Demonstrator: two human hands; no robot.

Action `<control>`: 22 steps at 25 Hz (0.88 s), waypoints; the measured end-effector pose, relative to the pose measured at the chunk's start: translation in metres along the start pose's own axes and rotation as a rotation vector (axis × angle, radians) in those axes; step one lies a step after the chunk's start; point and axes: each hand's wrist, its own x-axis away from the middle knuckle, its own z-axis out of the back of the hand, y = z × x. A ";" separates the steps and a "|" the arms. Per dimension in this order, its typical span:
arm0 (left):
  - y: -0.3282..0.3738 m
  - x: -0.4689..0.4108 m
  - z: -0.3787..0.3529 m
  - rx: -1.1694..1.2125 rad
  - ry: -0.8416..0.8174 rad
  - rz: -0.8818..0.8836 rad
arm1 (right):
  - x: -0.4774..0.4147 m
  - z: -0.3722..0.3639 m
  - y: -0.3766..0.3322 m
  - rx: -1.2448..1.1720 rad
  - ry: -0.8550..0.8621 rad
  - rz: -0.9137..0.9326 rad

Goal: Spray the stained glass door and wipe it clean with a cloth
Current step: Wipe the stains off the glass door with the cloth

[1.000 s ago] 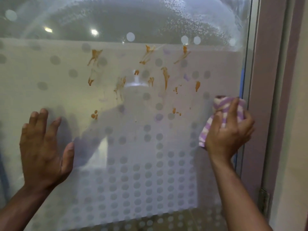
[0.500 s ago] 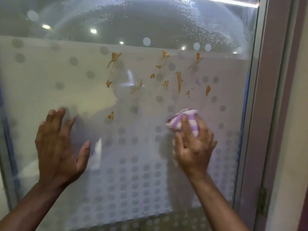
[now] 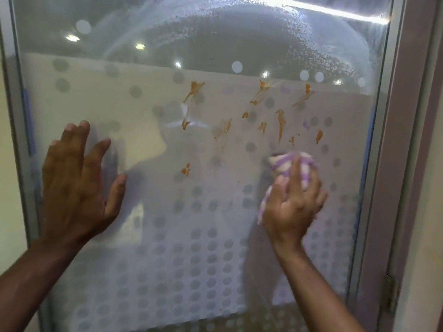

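Observation:
The glass door (image 3: 167,236) fills the view, frosted with grey dots below and clear with spray droplets on top. Several orange-brown stains (image 3: 280,124) streak its upper middle, with one small pair lower down (image 3: 185,169). My right hand (image 3: 291,204) presses a bunched purple-and-white striped cloth (image 3: 286,164) against the glass just below the right-hand stains. My left hand (image 3: 76,180) lies flat on the glass at the left, fingers spread, holding nothing.
The door's metal frame (image 3: 374,188) runs down the right side, next to a mauve door jamb (image 3: 405,164) with a brass hinge (image 3: 390,295) low down. The left frame edge (image 3: 16,140) meets a pale wall. Ceiling lights reflect in the upper glass.
My right hand swept the cloth from the right edge leftward to mid-glass, then back right a little. The view shifted right; my left hand stayed flat on the glass.

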 end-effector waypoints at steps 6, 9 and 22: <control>-0.003 0.003 -0.002 0.017 0.038 -0.002 | 0.055 0.002 -0.045 -0.009 -0.171 0.431; -0.002 0.003 -0.002 0.008 0.052 -0.013 | 0.023 0.002 -0.009 0.141 -0.031 0.163; -0.005 0.002 -0.004 -0.091 -0.002 0.000 | 0.083 -0.022 -0.118 -0.064 -0.108 0.278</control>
